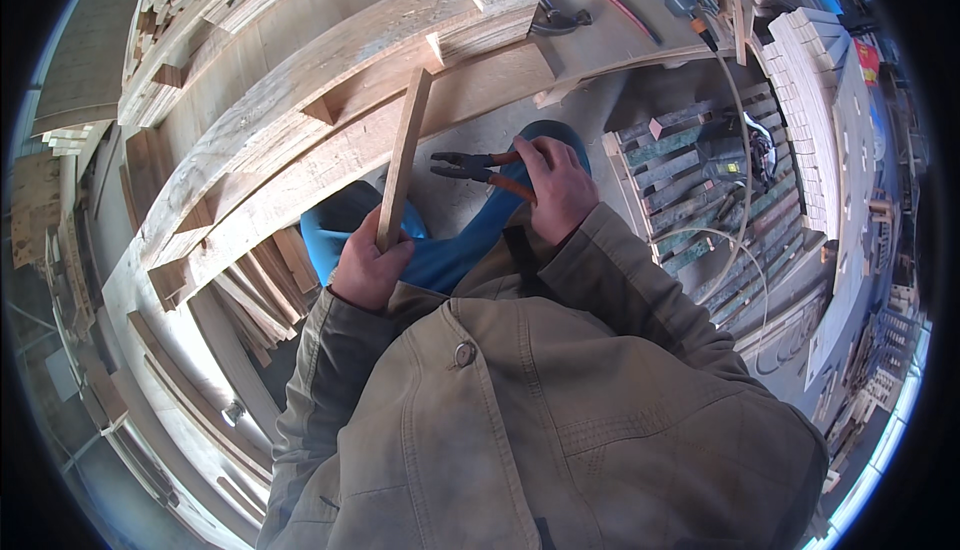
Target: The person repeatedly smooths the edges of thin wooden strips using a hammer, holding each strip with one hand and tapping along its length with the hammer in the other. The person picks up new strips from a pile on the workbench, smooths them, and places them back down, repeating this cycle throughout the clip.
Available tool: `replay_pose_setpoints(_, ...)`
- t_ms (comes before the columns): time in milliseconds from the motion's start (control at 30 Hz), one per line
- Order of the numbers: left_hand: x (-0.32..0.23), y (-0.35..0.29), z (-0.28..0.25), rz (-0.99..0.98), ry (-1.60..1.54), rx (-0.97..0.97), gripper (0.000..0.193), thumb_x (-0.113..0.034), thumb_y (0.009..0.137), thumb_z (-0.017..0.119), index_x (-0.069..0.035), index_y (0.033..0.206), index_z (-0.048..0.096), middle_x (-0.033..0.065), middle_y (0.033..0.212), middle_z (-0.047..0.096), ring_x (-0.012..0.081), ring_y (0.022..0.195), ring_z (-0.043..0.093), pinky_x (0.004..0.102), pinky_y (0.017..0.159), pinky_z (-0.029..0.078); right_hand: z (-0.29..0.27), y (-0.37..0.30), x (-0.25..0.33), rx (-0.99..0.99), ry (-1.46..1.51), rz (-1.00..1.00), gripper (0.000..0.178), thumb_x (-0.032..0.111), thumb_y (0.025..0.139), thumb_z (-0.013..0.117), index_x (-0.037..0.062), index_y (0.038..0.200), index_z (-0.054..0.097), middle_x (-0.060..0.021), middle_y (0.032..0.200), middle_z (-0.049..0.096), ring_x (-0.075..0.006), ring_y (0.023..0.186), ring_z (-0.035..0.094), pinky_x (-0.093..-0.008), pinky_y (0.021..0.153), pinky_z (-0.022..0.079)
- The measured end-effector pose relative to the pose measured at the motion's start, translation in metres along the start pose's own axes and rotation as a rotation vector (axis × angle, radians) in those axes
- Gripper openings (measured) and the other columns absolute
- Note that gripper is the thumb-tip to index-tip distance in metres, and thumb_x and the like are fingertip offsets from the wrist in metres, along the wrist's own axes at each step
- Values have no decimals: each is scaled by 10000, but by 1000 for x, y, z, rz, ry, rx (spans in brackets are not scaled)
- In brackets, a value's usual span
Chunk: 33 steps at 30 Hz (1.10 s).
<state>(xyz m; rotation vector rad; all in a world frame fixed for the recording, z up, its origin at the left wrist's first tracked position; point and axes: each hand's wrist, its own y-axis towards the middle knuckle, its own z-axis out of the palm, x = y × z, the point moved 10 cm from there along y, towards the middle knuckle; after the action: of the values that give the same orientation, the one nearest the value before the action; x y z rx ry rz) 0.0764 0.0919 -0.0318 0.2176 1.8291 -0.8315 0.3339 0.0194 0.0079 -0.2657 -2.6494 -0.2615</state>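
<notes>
My left hand is closed round the lower end of a narrow wooden strip, which stands up from the fist and leans slightly right. The strip's far end reaches the edge of a long wooden frame. In my right hand is a pair of pliers with dark jaws and orange-brown handles. Its handles are spread and the jaws point left toward the strip, apart from it. Part of the handles is hidden by the fingers. Below both hands are my blue-clad legs.
A hammer lies at the frame's far right end. On the right are a slatted pallet with a power tool, a pale hose and stacked boards. Thin wood strips lie beneath the frame on the left.
</notes>
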Motion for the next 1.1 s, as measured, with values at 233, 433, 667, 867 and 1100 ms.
replay_pose_setpoints(233,-3,0,-3,-6,15,-12,480,-65,854,680,-6,1324,601,31,880,657,122,817,614,291,760,511,-15,11,0,-87,25,16,604,-11,809,666,71,1396,549,-148,1271,567,-366,1197,572,-443,991,511)
replay_pose_setpoints(433,-5,-2,-5,2,7,-30,456,-71,857,676,-2,1302,607,26,879,650,118,811,607,291,758,509,-11,18,-6,-31,-38,43,595,-13,813,666,51,1393,549,-154,1270,566,-364,1201,569,-433,998,502)
replay_pose_setpoints(667,-7,-3,-5,-13,67,-29,508,-71,850,684,-4,1346,594,29,871,655,126,809,613,294,757,512,-7,13,-8,-12,14,59,612,-21,790,690,49,1382,556,-156,1277,565,-368,1202,567,-436,1000,499)
replay_pose_setpoints(867,-14,-6,-5,21,115,-19,559,-78,846,701,-7,1386,573,41,882,668,136,829,631,303,779,524,1,5,-16,-9,154,101,617,-86,760,645,48,1356,559,-181,1276,576,-410,1189,566,-462,982,507)
replay_pose_setpoints(1100,-16,-11,-4,70,91,0,635,-81,843,710,-28,1448,523,92,947,696,182,880,670,337,816,546,19,-16,-27,-4,247,169,589,-116,753,594,35,1322,580,-191,1226,609,-408,1109,616,-454,947,514)
